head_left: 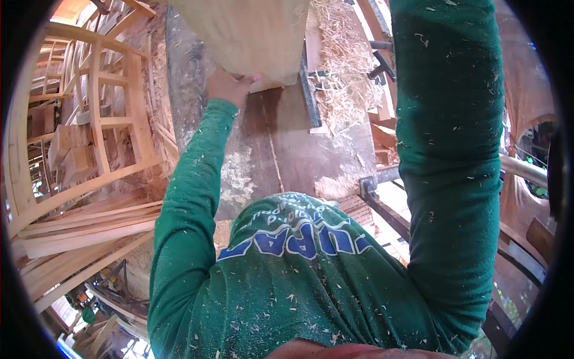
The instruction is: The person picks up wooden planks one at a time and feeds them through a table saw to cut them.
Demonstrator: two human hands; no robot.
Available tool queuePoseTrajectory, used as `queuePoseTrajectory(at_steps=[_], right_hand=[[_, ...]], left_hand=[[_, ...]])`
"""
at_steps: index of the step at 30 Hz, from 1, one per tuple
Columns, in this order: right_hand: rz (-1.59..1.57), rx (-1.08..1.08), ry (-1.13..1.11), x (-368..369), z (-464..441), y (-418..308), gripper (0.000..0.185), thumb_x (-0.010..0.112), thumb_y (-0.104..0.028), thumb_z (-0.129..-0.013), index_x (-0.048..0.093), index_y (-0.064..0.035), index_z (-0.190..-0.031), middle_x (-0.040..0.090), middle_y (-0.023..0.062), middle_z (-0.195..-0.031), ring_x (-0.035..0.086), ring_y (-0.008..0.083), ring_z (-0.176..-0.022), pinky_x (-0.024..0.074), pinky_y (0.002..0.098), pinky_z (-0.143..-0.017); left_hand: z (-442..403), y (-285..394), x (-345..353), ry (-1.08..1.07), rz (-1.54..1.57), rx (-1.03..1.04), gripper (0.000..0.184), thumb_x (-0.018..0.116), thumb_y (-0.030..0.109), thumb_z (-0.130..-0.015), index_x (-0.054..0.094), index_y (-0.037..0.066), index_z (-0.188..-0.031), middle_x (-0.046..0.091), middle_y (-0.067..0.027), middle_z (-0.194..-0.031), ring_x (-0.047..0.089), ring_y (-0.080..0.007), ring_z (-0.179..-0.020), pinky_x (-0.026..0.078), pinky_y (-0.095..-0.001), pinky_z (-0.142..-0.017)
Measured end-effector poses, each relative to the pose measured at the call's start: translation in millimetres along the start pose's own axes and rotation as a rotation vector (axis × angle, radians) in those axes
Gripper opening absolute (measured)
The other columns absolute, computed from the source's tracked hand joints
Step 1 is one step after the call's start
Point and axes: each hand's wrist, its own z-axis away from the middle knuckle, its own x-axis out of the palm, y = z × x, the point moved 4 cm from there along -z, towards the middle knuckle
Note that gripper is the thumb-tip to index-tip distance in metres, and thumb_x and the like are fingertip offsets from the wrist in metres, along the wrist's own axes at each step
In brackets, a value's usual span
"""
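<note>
A wide, pale wooden board (pixel 254 36) reaches from the top edge of the view down over the worktable (pixel 251 149). My left hand (pixel 230 85) grips the board's near left corner, its thumb lying along the near edge. Where the other fingers rest is partly hidden. Just right of the board a dark, straight metal strip (pixel 311 102) lies on the table. My right sleeve (pixel 448 90) stretches forward past the top of the view, so my right hand is out of sight.
Curly wood shavings (pixel 347 72) heap along the table's right side, near a dark metal clamp handle (pixel 382 64). At left stand wooden frames (pixel 98 113) above stacked wooden strips (pixel 89 230). A metal bar (pixel 385 206) runs beside the table's near right corner.
</note>
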Motion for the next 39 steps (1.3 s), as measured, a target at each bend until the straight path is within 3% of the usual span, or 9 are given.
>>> queuePoseTrajectory(at_steps=[6, 9, 12, 21, 27, 30, 33, 39], right_hand=[[0.023, 0.016, -0.028, 10.2, -1.4, 9.2, 0.083, 0.062, -0.060, -0.096, 0.048, 0.0094, -0.140, 0.059, 0.0211, -0.135, 0.060, 0.0303, -0.119, 0.0496, 0.0434, -0.101], [0.035, 0.022, -0.038, 15.3, -2.8, 12.6, 0.083, 0.062, -0.060, -0.096, 0.049, 0.0097, -0.139, 0.059, 0.0215, -0.134, 0.060, 0.0303, -0.119, 0.0499, 0.0434, -0.101], [0.047, 0.025, -0.047, 20.2, -5.8, 16.5, 0.083, 0.062, -0.060, -0.096, 0.049, 0.0100, -0.139, 0.059, 0.0218, -0.134, 0.060, 0.0304, -0.118, 0.0501, 0.0435, -0.100], [0.078, 0.031, -0.067, 33.8, -15.9, 23.1, 0.083, 0.063, -0.059, -0.096, 0.050, 0.0108, -0.138, 0.060, 0.0228, -0.133, 0.061, 0.0306, -0.116, 0.0509, 0.0436, -0.098], [0.095, 0.031, -0.081, 42.3, -25.1, 25.8, 0.083, 0.063, -0.059, -0.096, 0.050, 0.0113, -0.137, 0.060, 0.0235, -0.132, 0.061, 0.0307, -0.115, 0.0514, 0.0437, -0.097], [0.109, 0.031, -0.081, 44.8, -30.5, 27.3, 0.083, 0.063, -0.059, -0.095, 0.050, 0.0116, -0.137, 0.060, 0.0239, -0.131, 0.061, 0.0308, -0.115, 0.0517, 0.0437, -0.097], [0.126, 0.029, -0.086, 48.2, -36.3, 28.8, 0.083, 0.064, -0.059, -0.095, 0.050, 0.0118, -0.136, 0.060, 0.0242, -0.131, 0.061, 0.0308, -0.114, 0.0519, 0.0438, -0.096], [0.158, 0.024, -0.092, 54.2, -49.7, 29.5, 0.083, 0.064, -0.059, -0.095, 0.051, 0.0124, -0.136, 0.061, 0.0249, -0.130, 0.062, 0.0310, -0.113, 0.0525, 0.0439, -0.095]], left_hand=[[-2.0, 7.6, -0.6, 0.050, -0.124, -0.023, 0.052, 0.091, 0.025, -0.069, 0.071, 0.004, -0.112, 0.074, -0.0153, -0.109, 0.070, -0.0350, -0.103, 0.054, -0.0432, -0.091], [-6.5, 7.6, -0.2, 0.028, -0.091, -0.031, 0.067, 0.092, 0.027, -0.070, 0.058, -0.002, -0.120, 0.076, -0.0178, -0.098, 0.074, -0.0337, -0.093, 0.056, -0.0430, -0.087], [-11.9, 4.7, 2.2, 0.010, 0.028, -0.091, 0.052, 0.091, 0.024, -0.070, 0.069, 0.003, -0.112, 0.074, -0.0157, -0.109, 0.070, -0.0351, -0.104, 0.053, -0.0428, -0.092], [-30.2, 6.9, 0.8, 0.045, 0.011, -0.044, 0.066, 0.092, 0.028, -0.070, 0.062, 0.001, -0.122, 0.074, -0.0172, -0.112, 0.069, -0.0349, -0.108, 0.053, -0.0425, -0.093], [-42.7, 0.4, 4.5, 0.038, -0.098, -0.134, 0.071, 0.092, 0.031, -0.069, 0.060, 0.001, -0.124, 0.073, -0.0179, -0.112, 0.069, -0.0356, -0.109, 0.054, -0.0436, -0.094], [-52.3, 1.8, 4.1, 0.042, -0.109, -0.122, 0.071, 0.092, 0.031, -0.069, 0.059, 0.000, -0.124, 0.073, -0.0179, -0.113, 0.069, -0.0357, -0.108, 0.054, -0.0443, -0.094], [-61.8, 2.4, 4.7, 0.070, -0.157, -0.067, 0.072, 0.095, 0.031, -0.066, 0.059, -0.004, -0.118, 0.077, -0.0166, -0.093, 0.075, -0.0333, -0.090, 0.058, -0.0425, -0.083], [-77.3, 4.2, 2.7, 0.073, -0.015, -0.125, 0.066, 0.094, 0.027, -0.069, 0.060, -0.001, -0.118, 0.078, -0.0142, -0.097, 0.075, -0.0291, -0.091, 0.057, -0.0405, -0.087]])
